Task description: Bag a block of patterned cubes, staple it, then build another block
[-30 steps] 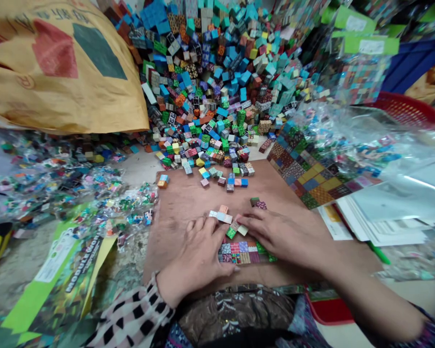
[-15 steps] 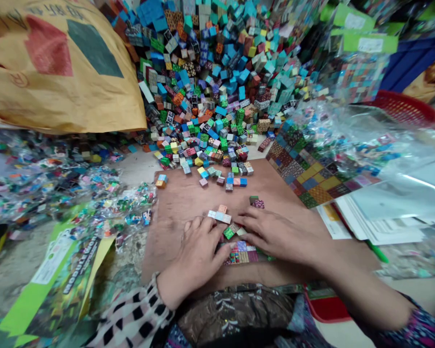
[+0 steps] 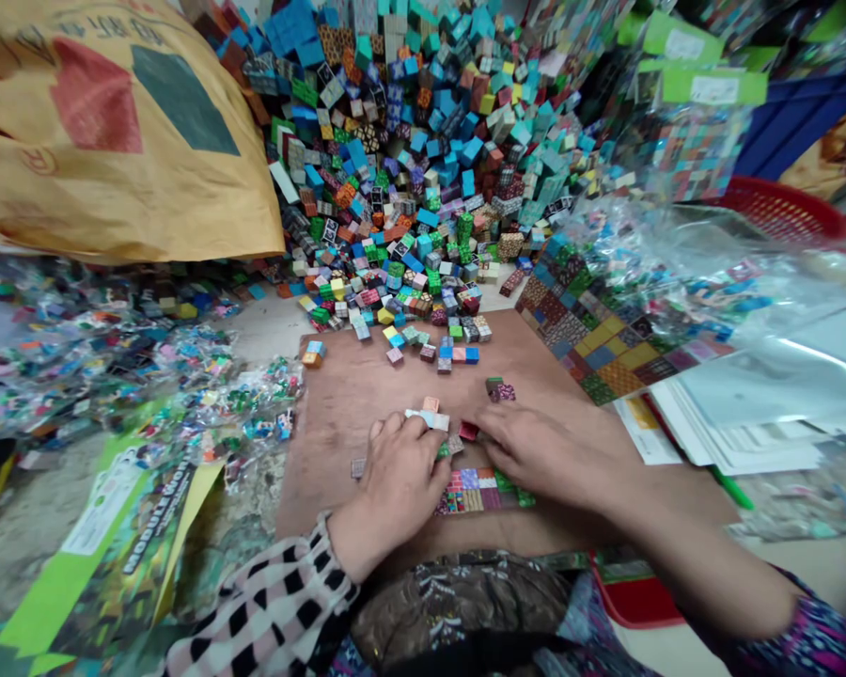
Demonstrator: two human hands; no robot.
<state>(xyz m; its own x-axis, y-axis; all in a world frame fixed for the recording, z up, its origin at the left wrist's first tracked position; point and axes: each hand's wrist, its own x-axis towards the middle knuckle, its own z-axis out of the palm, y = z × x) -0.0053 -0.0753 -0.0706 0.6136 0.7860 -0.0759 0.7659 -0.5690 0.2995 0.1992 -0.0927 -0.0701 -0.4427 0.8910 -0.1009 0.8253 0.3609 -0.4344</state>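
Note:
On a brown board (image 3: 338, 395), my left hand (image 3: 401, 484) lies over small patterned blocks, its fingertips at a pale block (image 3: 433, 420) and a green one. What its fingers hold, if anything, is hidden. My right hand (image 3: 536, 451) has its fingers together at a dark red block (image 3: 468, 431), which shows at the fingertips. Just below the hands is a flat patch of joined patterned blocks (image 3: 474, 493). An orange block (image 3: 430, 404) rests behind the pale one. Beyond my right hand sit a green-topped block and a purple one (image 3: 506, 392).
A large heap of loose blocks (image 3: 423, 188) rises behind the board. At the left are a yellow sack (image 3: 148, 188), bagged small pieces (image 3: 218, 367) and green-topped packets (image 3: 105, 527). A block sheet (image 3: 599, 338), plastic bags and a red basket (image 3: 782, 207) lie to the right.
My left hand has shifted slightly right, uncovering a grey block at its left. The dark red block now shows at my right fingertips, and that hand has moved a little right.

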